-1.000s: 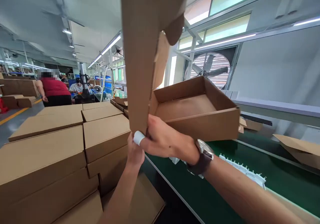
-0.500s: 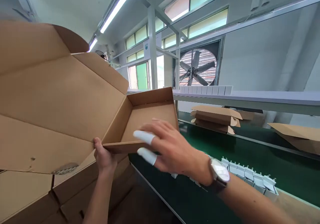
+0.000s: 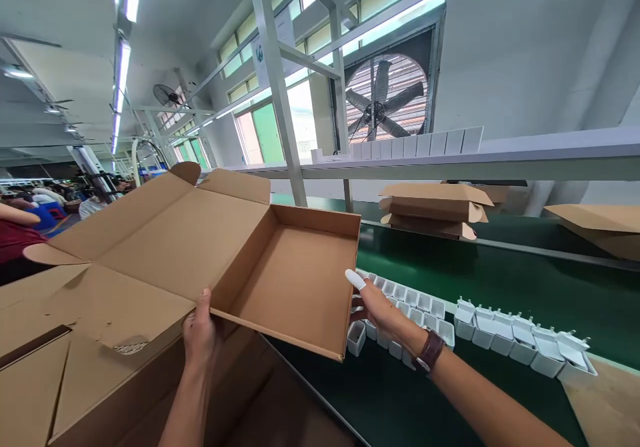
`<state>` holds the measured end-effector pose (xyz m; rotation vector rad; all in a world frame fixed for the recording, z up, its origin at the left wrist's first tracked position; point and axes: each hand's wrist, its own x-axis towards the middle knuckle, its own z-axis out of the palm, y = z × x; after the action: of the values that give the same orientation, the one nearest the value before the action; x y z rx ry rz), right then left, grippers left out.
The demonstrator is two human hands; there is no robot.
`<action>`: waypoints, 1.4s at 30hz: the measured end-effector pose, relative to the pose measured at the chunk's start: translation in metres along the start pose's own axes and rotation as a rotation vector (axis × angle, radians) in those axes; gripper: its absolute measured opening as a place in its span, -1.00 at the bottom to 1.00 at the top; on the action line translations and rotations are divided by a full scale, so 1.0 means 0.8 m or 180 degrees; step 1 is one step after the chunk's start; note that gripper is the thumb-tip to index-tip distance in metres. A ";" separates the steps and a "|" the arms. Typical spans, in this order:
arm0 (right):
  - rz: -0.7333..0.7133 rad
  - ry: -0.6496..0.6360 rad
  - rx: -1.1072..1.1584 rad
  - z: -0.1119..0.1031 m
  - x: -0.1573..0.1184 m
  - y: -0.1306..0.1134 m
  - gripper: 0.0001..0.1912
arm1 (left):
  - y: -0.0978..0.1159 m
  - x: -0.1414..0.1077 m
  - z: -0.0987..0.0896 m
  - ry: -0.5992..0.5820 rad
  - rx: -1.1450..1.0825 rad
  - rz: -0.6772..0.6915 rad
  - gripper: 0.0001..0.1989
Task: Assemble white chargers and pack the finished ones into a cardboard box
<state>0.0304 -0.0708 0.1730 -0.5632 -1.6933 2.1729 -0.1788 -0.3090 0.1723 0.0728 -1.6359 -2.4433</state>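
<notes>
A brown cardboard mailer box point(image 3: 295, 280) is held up before me, its tray folded and its lid point(image 3: 185, 240) lying open to the left. My left hand point(image 3: 200, 334) grips the near left corner, thumb up along the edge. At the right wall is my right hand point(image 3: 370, 304), its thumb in a white finger cot over the rim and its fingers partly hidden behind that wall. The box is bare inside. Just beyond and below the right hand stand rows of small white boxes point(image 3: 356, 338) on the green belt.
More white boxes point(image 3: 520, 340) with items on top line the green belt point(image 3: 500, 287). Folded cardboard boxes point(image 3: 430, 204) are stacked farther back, with another carton point(image 3: 600, 224) at right. Large cartons point(image 3: 110, 394) stand lower left. A shelf point(image 3: 550, 150) crosses behind.
My right hand has gone from over the near wall to the right wall and taken hold there. The lid has swung lower and the tray now faces me more. The view has shifted left.
</notes>
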 end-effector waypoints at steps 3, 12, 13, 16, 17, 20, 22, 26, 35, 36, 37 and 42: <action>0.0073 0.0318 -0.0038 -0.004 0.004 0.006 -0.46 | -0.017 0.010 0.015 -0.0218 -0.0158 -0.0002 -0.69; 0.0394 0.0490 0.0178 -0.026 0.012 0.015 -0.48 | -0.002 0.038 0.056 -0.1196 -0.0851 0.0570 -0.28; 0.0442 0.0435 0.0222 -0.025 0.014 0.015 -0.48 | 0.007 0.042 0.058 -0.1384 -0.0934 0.0690 -0.27; 0.0537 0.0417 0.0306 -0.017 0.022 0.013 -0.50 | 0.029 0.058 0.067 -0.1385 -0.0902 0.0885 -0.40; 0.0562 0.0448 0.0317 -0.013 0.026 0.012 -0.51 | 0.035 0.065 0.069 -0.1275 -0.0849 0.0893 -0.47; 0.0575 0.0561 0.0326 -0.006 0.035 0.011 -0.53 | 0.044 0.090 0.068 -0.1247 -0.0639 0.0822 -0.57; 0.0553 0.0594 0.0299 -0.005 0.039 0.013 -0.53 | 0.047 0.105 0.056 -0.1530 -0.0487 0.0686 -0.58; 0.0577 0.0623 0.0195 -0.009 0.040 0.021 -0.54 | 0.054 0.121 0.024 -0.1618 -0.0269 0.0323 -0.60; 0.0529 0.0448 -0.0068 0.013 0.057 0.038 -0.66 | 0.057 0.123 0.040 -0.1141 0.0232 0.0613 -0.74; 0.0481 0.0480 -0.0171 0.014 0.061 0.041 -0.68 | 0.055 0.123 0.045 -0.1123 0.0254 0.0690 -0.76; 0.0430 0.0492 -0.0249 0.013 0.065 0.044 -0.70 | 0.053 0.123 0.050 -0.1097 0.0271 0.0734 -0.78; -0.0061 0.0396 -0.0652 -0.007 0.076 0.054 -0.66 | 0.032 0.117 0.066 -0.0956 0.0315 0.0668 -0.84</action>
<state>-0.0200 -0.0467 0.1235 -0.7166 -1.8560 1.9206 -0.2752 -0.2887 0.2230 -0.4491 -1.7778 -2.2980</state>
